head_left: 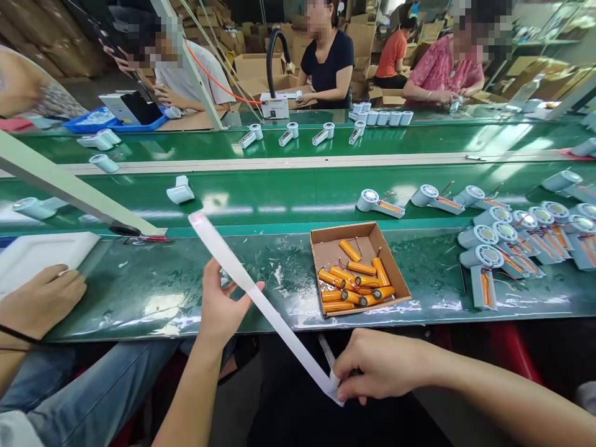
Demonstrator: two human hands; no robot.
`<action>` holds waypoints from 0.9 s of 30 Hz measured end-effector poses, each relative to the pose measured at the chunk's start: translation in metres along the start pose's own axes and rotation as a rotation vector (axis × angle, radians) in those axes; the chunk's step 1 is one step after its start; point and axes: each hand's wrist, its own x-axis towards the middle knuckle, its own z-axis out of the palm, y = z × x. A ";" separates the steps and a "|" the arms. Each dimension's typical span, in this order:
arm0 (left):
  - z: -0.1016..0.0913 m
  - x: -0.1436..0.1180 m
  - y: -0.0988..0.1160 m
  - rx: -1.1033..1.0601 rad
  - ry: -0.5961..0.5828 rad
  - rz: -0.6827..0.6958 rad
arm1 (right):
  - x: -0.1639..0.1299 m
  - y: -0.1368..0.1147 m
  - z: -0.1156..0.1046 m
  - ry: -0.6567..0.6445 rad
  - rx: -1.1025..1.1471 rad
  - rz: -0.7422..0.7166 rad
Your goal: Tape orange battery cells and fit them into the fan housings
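A long, flat white strip (279,323), possibly tape or its backing, runs slantwise from above the bench edge down toward my lap. My left hand (223,304) grips it partway along, the thumb on one side and the fingers partly hidden behind it. Its lower end is pinched by my right hand (372,366), where the strip bends and a narrower white piece (326,351) sticks up. Beyond my right hand, a shallow cardboard box (361,233) on the bench holds several orange cylindrical batteries (350,251) with thin wires.
Light-blue fan-like housings (482,256) crowd the bench's right side; others lie on the green conveyor (279,192). A slanted metal post (79,186) crosses the left. A neighbour's hand (41,298) rests by a white foam tray (46,254). Several people sit across the line.
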 end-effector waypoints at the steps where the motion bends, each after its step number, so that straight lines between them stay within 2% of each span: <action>1: 0.001 -0.002 -0.002 -0.067 0.022 -0.069 | -0.005 0.000 -0.008 0.031 -0.046 -0.011; 2: 0.002 -0.004 -0.003 -0.128 0.042 -0.120 | -0.009 0.000 -0.020 0.126 -0.093 -0.014; 4: 0.006 -0.009 0.001 -0.193 0.062 -0.156 | -0.011 -0.002 -0.053 0.464 -0.284 0.061; 5: 0.009 -0.011 0.004 -0.200 0.052 -0.148 | -0.008 -0.001 -0.070 0.633 -0.453 0.159; 6: 0.013 -0.013 0.007 -0.200 0.032 -0.131 | -0.004 0.001 -0.086 0.744 -0.668 0.282; 7: 0.017 -0.015 0.010 -0.191 0.005 -0.107 | 0.003 0.005 -0.100 0.780 -0.881 0.406; 9: 0.026 -0.019 0.014 -0.150 -0.039 -0.043 | 0.018 0.016 -0.118 0.702 -1.156 0.572; 11: 0.034 -0.024 0.016 -0.097 -0.065 0.024 | 0.033 0.027 -0.124 0.625 -1.226 0.595; 14: 0.039 -0.031 0.016 -0.030 -0.105 0.109 | 0.046 0.037 -0.122 0.629 -1.234 0.526; 18: 0.040 -0.038 0.014 0.076 -0.142 0.191 | 0.044 0.037 -0.121 0.697 -1.239 0.490; 23: 0.042 -0.037 0.013 0.126 -0.158 0.222 | 0.042 0.035 -0.122 0.911 -1.118 0.635; 25: 0.044 -0.036 0.014 0.133 -0.172 0.236 | 0.045 0.037 -0.122 0.887 -1.089 0.642; 27: 0.047 -0.035 0.015 0.139 -0.177 0.259 | 0.048 0.040 -0.123 0.827 -1.085 0.589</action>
